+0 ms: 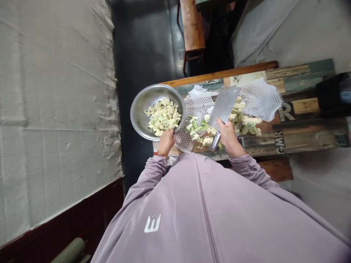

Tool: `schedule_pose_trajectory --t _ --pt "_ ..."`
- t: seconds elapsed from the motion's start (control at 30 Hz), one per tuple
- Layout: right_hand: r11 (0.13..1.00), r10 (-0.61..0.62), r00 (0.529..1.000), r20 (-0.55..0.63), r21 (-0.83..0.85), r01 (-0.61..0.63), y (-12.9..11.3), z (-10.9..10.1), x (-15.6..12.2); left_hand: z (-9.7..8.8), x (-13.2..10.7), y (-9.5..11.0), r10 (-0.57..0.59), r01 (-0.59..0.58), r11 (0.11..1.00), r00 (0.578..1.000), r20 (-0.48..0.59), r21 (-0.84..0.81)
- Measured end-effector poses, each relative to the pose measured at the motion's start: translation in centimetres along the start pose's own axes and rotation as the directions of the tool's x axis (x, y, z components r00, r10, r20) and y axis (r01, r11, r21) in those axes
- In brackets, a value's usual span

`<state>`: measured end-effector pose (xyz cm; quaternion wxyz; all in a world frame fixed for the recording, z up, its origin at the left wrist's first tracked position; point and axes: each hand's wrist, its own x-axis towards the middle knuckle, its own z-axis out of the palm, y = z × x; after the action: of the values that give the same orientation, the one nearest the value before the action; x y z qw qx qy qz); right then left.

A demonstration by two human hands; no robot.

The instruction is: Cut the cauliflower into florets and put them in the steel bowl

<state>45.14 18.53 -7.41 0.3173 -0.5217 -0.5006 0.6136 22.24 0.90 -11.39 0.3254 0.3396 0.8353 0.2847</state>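
My left hand is closed at the near rim of a wide metal bowl, which overhangs the table's left end. Cut cauliflower florets lie heaped inside the bowl. In my right hand is a cleaver, its broad blade pointing away from me and its metal handle toward me. Loose cauliflower pieces with green stems lie between the bowl and the cleaver. More cauliflower sits to the right of the blade, which partly hides it.
White foam netting lies under the loose pieces, and another white net is at the right. The patchwork wooden table carries a dark object at its right end. A wooden bench stands beyond; a covered wall rises at left.
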Motion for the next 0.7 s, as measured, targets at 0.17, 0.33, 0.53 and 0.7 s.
schedule_pose_trajectory --t 0.17,0.33,0.53,0.7 --pt "0.998 0.031 0.995 -0.099 0.051 -0.026 0.1 -3.8 -0.3 -0.7 0.9 2.4 0.023 -0.07 0.767 0.996 0.081 0.638" --pt "0.997 0.014 0.992 -0.127 0.072 -0.005 0.5 -6.9 -0.6 -2.1 -0.3 5.4 0.087 -0.109 0.688 0.994 0.068 0.718" --pt "1.0 0.021 0.995 -0.093 -0.012 -0.022 0.8 -8.6 -1.6 2.8 -3.2 7.9 0.155 -0.238 0.741 0.97 0.185 0.628" --pt "0.999 0.03 0.996 -0.083 -0.025 -0.032 1.3 -9.5 -2.4 9.3 -3.1 9.7 0.357 -0.461 0.849 0.86 0.365 0.258"
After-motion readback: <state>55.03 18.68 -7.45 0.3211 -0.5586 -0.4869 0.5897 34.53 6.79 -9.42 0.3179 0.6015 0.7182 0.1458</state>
